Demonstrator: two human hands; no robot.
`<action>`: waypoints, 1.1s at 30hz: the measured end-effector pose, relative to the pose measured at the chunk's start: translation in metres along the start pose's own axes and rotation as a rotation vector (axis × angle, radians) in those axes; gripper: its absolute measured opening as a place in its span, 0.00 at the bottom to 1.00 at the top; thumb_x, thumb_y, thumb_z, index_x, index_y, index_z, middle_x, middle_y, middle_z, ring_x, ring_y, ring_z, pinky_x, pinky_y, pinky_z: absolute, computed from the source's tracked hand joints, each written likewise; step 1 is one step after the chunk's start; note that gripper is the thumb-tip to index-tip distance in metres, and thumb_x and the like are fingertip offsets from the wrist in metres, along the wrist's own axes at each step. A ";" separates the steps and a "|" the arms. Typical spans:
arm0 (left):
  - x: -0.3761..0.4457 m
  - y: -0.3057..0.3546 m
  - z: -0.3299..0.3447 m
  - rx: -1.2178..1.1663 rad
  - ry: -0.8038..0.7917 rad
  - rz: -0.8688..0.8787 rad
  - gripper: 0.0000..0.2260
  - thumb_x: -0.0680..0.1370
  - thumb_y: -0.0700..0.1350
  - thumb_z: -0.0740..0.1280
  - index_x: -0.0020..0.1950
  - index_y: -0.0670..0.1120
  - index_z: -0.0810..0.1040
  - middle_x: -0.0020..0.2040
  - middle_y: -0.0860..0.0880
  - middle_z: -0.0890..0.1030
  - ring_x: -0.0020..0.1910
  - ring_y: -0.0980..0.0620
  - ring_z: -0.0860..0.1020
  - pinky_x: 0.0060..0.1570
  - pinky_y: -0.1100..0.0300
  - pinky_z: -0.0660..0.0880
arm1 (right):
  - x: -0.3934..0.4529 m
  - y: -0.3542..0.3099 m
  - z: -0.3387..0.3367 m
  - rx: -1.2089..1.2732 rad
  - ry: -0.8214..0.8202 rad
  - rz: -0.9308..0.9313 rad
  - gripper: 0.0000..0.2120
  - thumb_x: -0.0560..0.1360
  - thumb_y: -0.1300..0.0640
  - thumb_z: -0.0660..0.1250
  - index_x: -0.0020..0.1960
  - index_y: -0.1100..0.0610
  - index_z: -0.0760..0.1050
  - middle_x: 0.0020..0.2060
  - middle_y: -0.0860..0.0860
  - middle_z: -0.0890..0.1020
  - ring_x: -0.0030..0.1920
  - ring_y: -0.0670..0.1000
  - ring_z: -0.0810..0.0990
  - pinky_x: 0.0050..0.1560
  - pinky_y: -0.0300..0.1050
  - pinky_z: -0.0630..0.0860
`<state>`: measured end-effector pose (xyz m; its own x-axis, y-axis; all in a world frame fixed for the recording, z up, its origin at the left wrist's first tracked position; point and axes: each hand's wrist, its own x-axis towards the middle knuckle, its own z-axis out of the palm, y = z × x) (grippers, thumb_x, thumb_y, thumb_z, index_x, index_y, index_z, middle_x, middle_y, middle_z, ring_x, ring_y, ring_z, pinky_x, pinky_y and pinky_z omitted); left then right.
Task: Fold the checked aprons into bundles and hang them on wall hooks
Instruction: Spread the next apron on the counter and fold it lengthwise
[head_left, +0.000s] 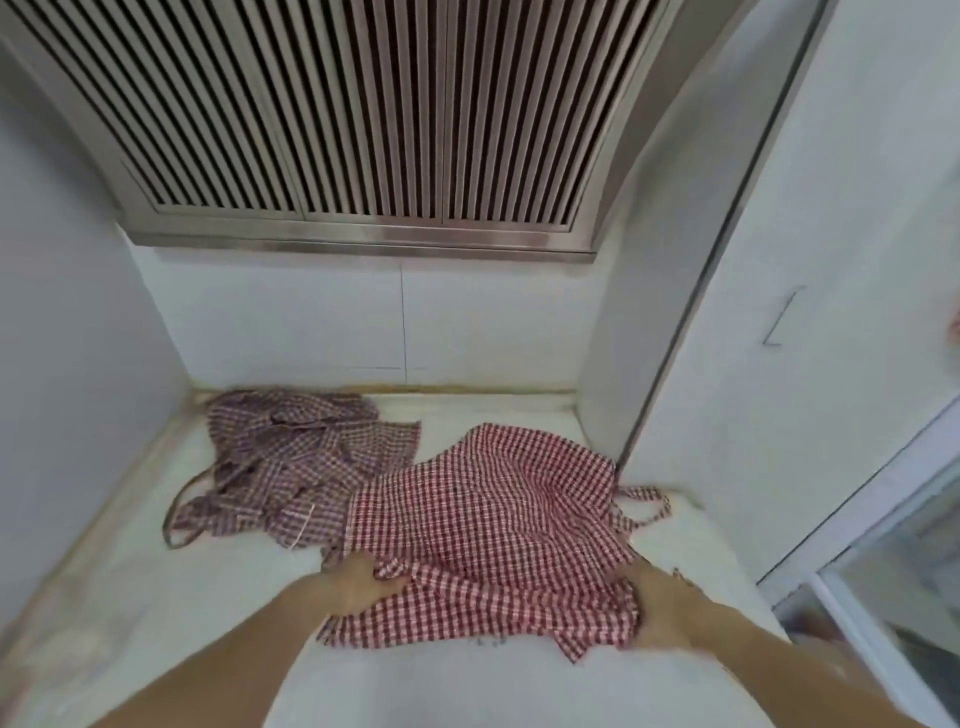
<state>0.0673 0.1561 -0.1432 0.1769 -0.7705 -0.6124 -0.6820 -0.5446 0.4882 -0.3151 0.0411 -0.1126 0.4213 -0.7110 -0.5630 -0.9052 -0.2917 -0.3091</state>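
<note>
Red apron (493, 509): spread rumpled on the white counter (156, 597), towards its right edge, just beside the right wall panel (810, 312); a strap loop (647, 504) trails off at the right.
Left hand (358, 579): at the apron's near left edge, fingers curled round a fold of the cloth.
Right hand (657, 603): at the apron's near right corner, gripping bunched cloth; the fingertips are blurred.
Second apron (296, 457): a darker checked heap at the counter's back left, near the back wall, its edge touching the red apron.
Vent (363, 114): metal slats above the back wall.
</note>
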 end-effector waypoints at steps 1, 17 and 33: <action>0.000 -0.003 0.014 0.019 -0.065 -0.029 0.39 0.76 0.67 0.63 0.80 0.47 0.58 0.79 0.47 0.59 0.78 0.46 0.59 0.77 0.53 0.54 | -0.002 0.004 0.012 -0.076 -0.048 0.039 0.31 0.64 0.43 0.76 0.65 0.45 0.72 0.62 0.48 0.78 0.62 0.51 0.77 0.62 0.44 0.74; 0.009 0.031 0.016 -0.221 1.128 0.063 0.23 0.70 0.38 0.74 0.60 0.35 0.70 0.56 0.34 0.74 0.57 0.34 0.72 0.58 0.41 0.68 | 0.028 -0.017 0.007 0.219 1.031 -0.110 0.16 0.70 0.55 0.72 0.55 0.56 0.74 0.52 0.54 0.71 0.48 0.55 0.75 0.52 0.55 0.76; 0.015 0.018 0.153 0.306 0.005 -0.177 0.47 0.75 0.74 0.51 0.78 0.46 0.30 0.75 0.36 0.27 0.76 0.34 0.31 0.74 0.35 0.37 | -0.018 -0.013 0.170 0.752 0.604 0.157 0.60 0.55 0.49 0.86 0.77 0.54 0.53 0.69 0.49 0.58 0.66 0.47 0.61 0.68 0.48 0.64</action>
<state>-0.0512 0.1856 -0.2388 0.3140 -0.6749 -0.6677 -0.8214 -0.5458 0.1654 -0.3010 0.1662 -0.2286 0.0093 -0.9762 -0.2168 -0.5886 0.1699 -0.7904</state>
